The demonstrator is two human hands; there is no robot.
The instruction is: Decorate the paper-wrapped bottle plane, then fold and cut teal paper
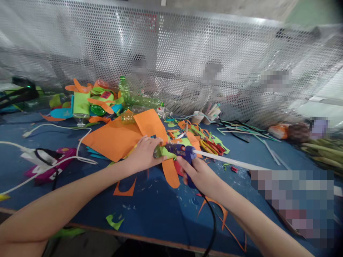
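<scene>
- Perforated screen [174,46]: the largest thing in view, standing across the far side at 12 o'clock from the glue gun; blurred people [139,76] show through its holes.
- Blue table [152,221]: spreads under everything, strewn with paper offcuts.
- Orange sheet [112,137]: lies between 9 and 10 o'clock from the gun, with a smaller orange piece [150,123] over its right part.
- Paper-dressed bottles [81,101]: heaped at 10 o'clock, well apart from the hands, with orange, green and blue shapes on them.
- Glue gun [184,151]: blue, near the middle of the view, its nozzle toward 9 o'clock; a black cord [214,221] leaves its grip toward 5 o'clock.
- Right hand [197,171]: its fingers are wrapped round the gun's grip.
- Left hand [146,151]: at 9 o'clock from the gun, its fingers over and thumb under the bottle piece, narrowed to its thickness.
- Glue stick [230,158]: long and white, jutting from the gun's rear toward 3 o'clock.
- Bottle piece [163,152]: clear with green paper, right at the nozzle; whether they touch cannot be told.
- Coloured-handled tools [210,147]: yellow and red, at 3 o'clock, near the gun.
- Pen cups [197,117]: at 1 o'clock, close to the screen.
</scene>
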